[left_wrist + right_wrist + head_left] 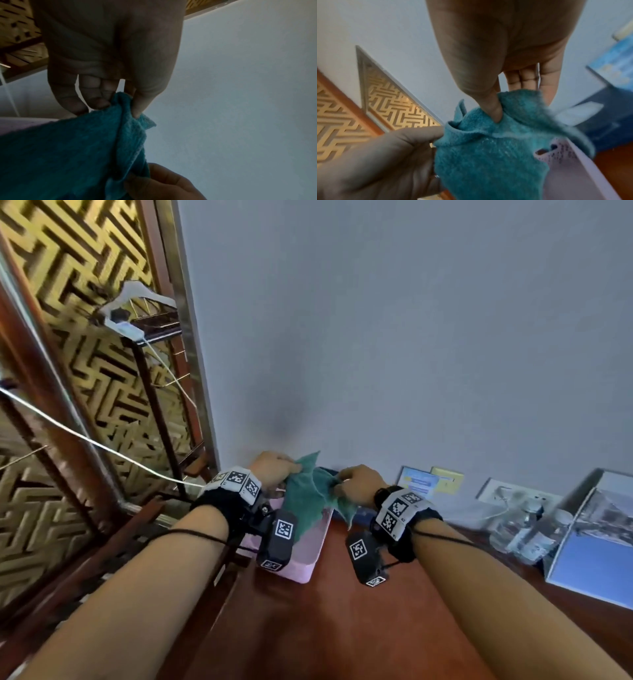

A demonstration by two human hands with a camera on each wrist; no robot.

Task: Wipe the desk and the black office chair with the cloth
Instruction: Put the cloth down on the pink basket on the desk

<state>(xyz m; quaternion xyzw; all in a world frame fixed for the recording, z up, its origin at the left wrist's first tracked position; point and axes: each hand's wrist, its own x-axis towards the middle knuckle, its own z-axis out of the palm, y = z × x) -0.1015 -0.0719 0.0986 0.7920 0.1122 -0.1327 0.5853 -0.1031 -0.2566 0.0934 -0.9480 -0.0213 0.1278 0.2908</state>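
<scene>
Above the counter's (342,611) far left corner, beside the grey wall (411,337), a teal cloth (305,501) is held in the air between both hands, over a pale pink basket (315,546) that stands at the counter's left edge. The left hand (272,469) pinches the cloth's upper left edge between thumb and fingertips (97,101); the right hand (358,484) grips its right edge, thumb pressed into the fabric, as the right wrist view shows. The cloth hangs slack between them, one corner pointing upward. Along the counter's back edge, further right, stand clear plastic bottles (524,529) and, at the far right, a leaning picture board (596,546).
</scene>
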